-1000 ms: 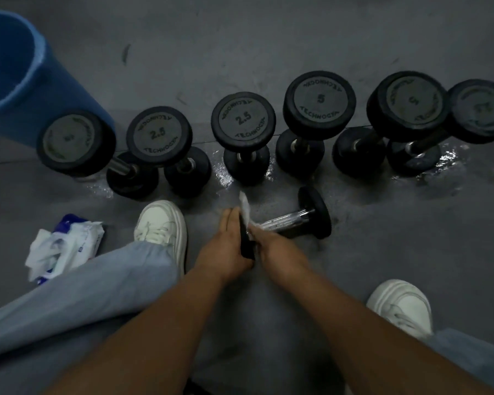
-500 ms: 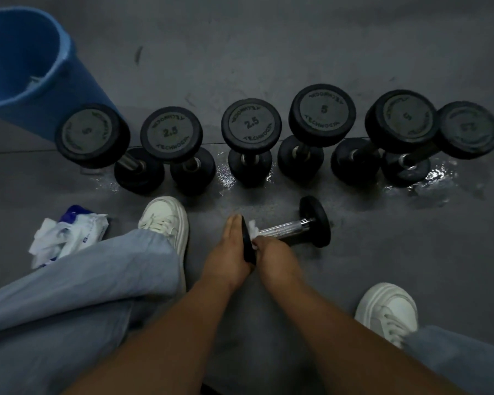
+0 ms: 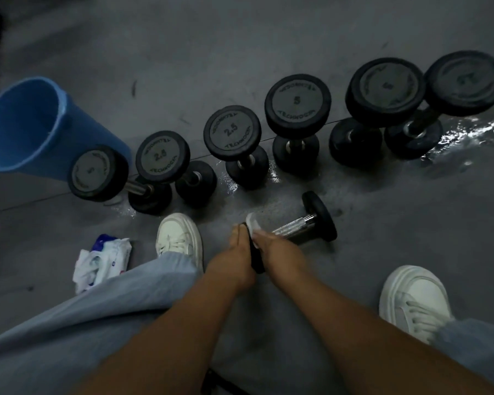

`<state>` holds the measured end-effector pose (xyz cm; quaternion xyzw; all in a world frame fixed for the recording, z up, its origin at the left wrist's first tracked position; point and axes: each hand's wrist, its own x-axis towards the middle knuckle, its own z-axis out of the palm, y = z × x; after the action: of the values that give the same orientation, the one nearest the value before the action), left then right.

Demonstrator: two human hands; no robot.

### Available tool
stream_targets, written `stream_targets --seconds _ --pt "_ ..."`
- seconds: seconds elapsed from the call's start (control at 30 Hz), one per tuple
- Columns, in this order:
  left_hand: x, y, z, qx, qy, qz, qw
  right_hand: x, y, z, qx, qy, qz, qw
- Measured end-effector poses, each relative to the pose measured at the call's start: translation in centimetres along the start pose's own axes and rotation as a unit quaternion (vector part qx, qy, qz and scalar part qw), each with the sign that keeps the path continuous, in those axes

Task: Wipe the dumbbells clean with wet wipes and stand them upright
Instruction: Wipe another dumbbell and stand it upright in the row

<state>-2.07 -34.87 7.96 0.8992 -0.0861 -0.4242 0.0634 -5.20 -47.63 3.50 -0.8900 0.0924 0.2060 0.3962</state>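
grey floor (image 3: 240,52), wet patches (image 3: 474,132) shining far beyond the fingers and to their right.
blue bucket (image 3: 26,124) tilted, far left of the fingers and beyond them.
six upright dumbbells (image 3: 297,106) in a row beyond the fingers, standing on end. plates marked 2.5 and 5, some too blurred to read.
left shoe (image 3: 178,238) just left of the fingers. right shoe (image 3: 414,300) well off to their right and nearer the person.
lying dumbbell (image 3: 294,226) on its side on the floor, near head between the two hands, far head up and to the right of the fingers.
left hand (image 3: 234,260) grips the near head. right hand (image 3: 280,252) curled by the handle, pinching the wet wipe.
wipes pack (image 3: 103,260) on the floor, left of the left shoe.
wet wipe (image 3: 253,220) white, bunched at the right fingertips against the near head.
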Motion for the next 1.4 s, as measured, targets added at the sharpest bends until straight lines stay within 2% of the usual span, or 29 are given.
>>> stream_targets --seconds 0.1,0.2,0.23,0.27,0.3,0.37,0.4,0.43,0.57,0.63,0.73,0.87,0.93,1.03,1.13,1.17,1.27,1.3,1.33,1.4 --pt "0.3 -0.2 0.0 0.01 0.011 0.012 1.0 -1.1 -0.6 0.0 0.03 -0.057 0.032 0.997" --pt "1.4 -0.5 0.2 -0.027 0.026 0.018 0.999 -2.2 0.2 0.4 0.011 0.022 0.065 0.998" --pt "1.7 -0.5 0.2 -0.046 0.04 0.018 0.998 -2.0 0.4 0.9 0.068 0.042 0.114 0.99" --pt "2.2 -0.5 0.3 -0.066 0.057 0.02 0.996 -1.4 0.2 1.4 0.183 0.043 0.203 0.961" --pt "2.8 -0.7 0.2 -0.078 0.07 0.017 0.994 -0.6 -0.5 1.3 0.307 0.019 0.301 0.903" --pt "3.8 -1.3 -0.3 -0.076 0.086 0.016 0.993 1.1 -1.5 0.9 0.523 -0.023 0.41 0.747" --pt "4.0 -1.4 -0.6 -0.073 0.085 0.016 0.994 1.6 -1.8 0.5 0.564 -0.021 0.418 0.711" --pt "4.1 -1.4 -0.8 -0.079 0.085 0.018 0.993 1.9 -2.3 0.1 0.571 -0.005 0.416 0.707" --pt "3.7 -1.6 -0.3 -0.076 0.117 0.035 0.99 2.1 -3.2 0.1 0.55 0.086 0.399 0.729" --pt "3.3 -1.6 -0.1 -0.056 0.135 0.045 0.988 2.7 -3.6 1.3 0.515 0.091 0.4 0.752" --pt "3.6 -1.4 -0.9 0.002 0.132 0.052 0.99 3.0 -3.3 0.7 0.465 0.047 0.378 0.799" --pt "4.3 -0.4 -1.4 0.097 0.112 0.037 0.988 2.6 -0.6 0.1 0.41 -0.022 0.404 0.817" --pt "4.2 -0.1 -1.3 0.103 0.116 0.031 0.987 2.5 -0.5 0.8 0.423 -0.02 0.405 0.81" --pt "4.2 -0.2 -1.4 0.093 0.128 0.028 0.987 2.1 -1.7 0.7 0.498 -0.005 0.39 0.774" --pt "3.9 0.0 -1.4 0.072 0.123 0.026 0.989 1.9 -2.2 0.5 0.508 0.078 0.389 0.765" --pt "3.8 0.0 -1.3 0.062 0.121 0.025 0.99 2.1 -2.3 0.8 0.498 0.087 0.388 0.77" --pt "3.4 -0.2 -1.1 0.051 0.12 0.031 0.991 2.4 -3.5 0.5 0.446 0.016 0.369 0.816" --pt "3.4 -0.2 -1.1 0.047 0.118 0.033 0.991 2.6 -3.7 0.1 0.462 0.01 0.347 0.816" --pt "3.5 -0.3 -1.0 0.043 0.114 0.034 0.992 2.8 -3.8 -0.5 0.483 0.026 0.322 0.814" --pt "3.7 -0.3 -1.1 0.038 0.114 0.034 0.992 3.1 -3.0 -1.9 0.457 0.128 0.282 0.833"
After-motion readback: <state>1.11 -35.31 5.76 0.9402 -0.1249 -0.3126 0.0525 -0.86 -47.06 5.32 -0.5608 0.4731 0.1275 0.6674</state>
